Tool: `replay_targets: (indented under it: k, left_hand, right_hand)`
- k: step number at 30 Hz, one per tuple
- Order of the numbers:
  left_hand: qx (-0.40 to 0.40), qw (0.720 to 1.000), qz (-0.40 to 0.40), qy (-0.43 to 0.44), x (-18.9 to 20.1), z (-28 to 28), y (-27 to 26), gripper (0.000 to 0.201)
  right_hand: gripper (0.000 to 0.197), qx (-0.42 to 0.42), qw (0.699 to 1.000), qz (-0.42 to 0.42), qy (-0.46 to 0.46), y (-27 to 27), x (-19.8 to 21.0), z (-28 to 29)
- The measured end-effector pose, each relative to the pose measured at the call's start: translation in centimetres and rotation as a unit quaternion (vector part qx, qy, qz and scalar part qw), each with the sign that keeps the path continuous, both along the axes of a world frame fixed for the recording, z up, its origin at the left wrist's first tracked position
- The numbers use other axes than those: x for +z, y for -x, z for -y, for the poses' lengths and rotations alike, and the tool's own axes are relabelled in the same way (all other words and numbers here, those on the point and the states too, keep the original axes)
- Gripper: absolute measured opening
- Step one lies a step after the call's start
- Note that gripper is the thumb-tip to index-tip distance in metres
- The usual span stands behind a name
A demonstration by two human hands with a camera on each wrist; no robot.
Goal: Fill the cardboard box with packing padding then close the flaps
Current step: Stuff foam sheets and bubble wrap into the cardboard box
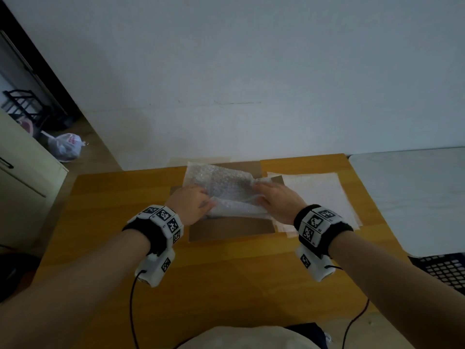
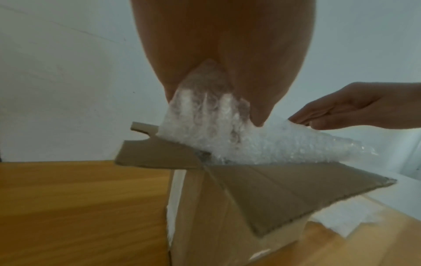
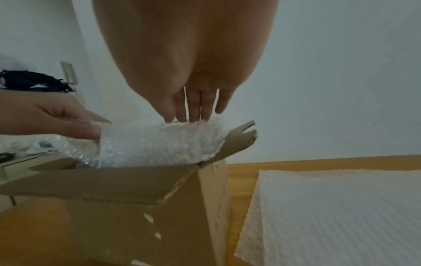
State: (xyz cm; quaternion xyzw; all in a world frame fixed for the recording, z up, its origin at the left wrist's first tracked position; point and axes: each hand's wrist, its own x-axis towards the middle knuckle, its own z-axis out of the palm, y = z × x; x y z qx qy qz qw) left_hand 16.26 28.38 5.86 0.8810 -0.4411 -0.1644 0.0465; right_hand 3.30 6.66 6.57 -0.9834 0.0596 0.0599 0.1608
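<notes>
An open cardboard box (image 1: 231,229) stands on the wooden table (image 1: 226,285) with its flaps spread outward. A sheet of bubble wrap (image 1: 221,185) lies bunched across the box's opening and sticks up above the rim. My left hand (image 1: 191,202) pinches the wrap's left end between thumb and fingers; in the left wrist view the bubble wrap (image 2: 250,144) runs up into the left hand (image 2: 227,54). My right hand (image 1: 276,200) presses down on the wrap's right end. In the right wrist view its fingers (image 3: 193,108) are straight, their tips on the bubble wrap (image 3: 154,144) above the box (image 3: 136,207).
A stack of white foam sheets (image 1: 319,192) lies flat on the table right of the box, seen close as foam sheets (image 3: 341,216). A pale grey surface (image 1: 415,197) adjoins the table on the right, with a black mesh basket (image 1: 445,270) below it. A wall stands close behind.
</notes>
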Motion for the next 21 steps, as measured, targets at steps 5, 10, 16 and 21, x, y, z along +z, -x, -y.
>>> replay_targets:
  k: [5, 10, 16, 21]
  left_hand:
    - [0.044, 0.999, 0.021, -0.007, -0.4, 2.2, -0.5, 0.045]
    - [0.101, 0.993, 0.041, 0.056, -0.6, 2.2, -0.5, 0.021]
    - [0.191, 0.981, 0.02, 0.016, 0.1, 0.6, 0.1, 0.061]
    - [0.283, 0.958, -0.032, 0.021, -1.1, -0.1, 0.0, 0.065]
  right_hand:
    - [0.058, -0.002, 0.999, -0.027, -0.018, 1.9, -0.1, 1.3]
    - [0.045, -0.022, 0.998, -0.048, -0.043, 2.5, -1.9, 1.2]
    - [0.041, 0.0, 0.998, -0.066, 0.005, 1.3, -1.9, 0.5]
    - [0.042, -0.002, 0.996, -0.086, -0.003, 0.8, -2.3, 0.4]
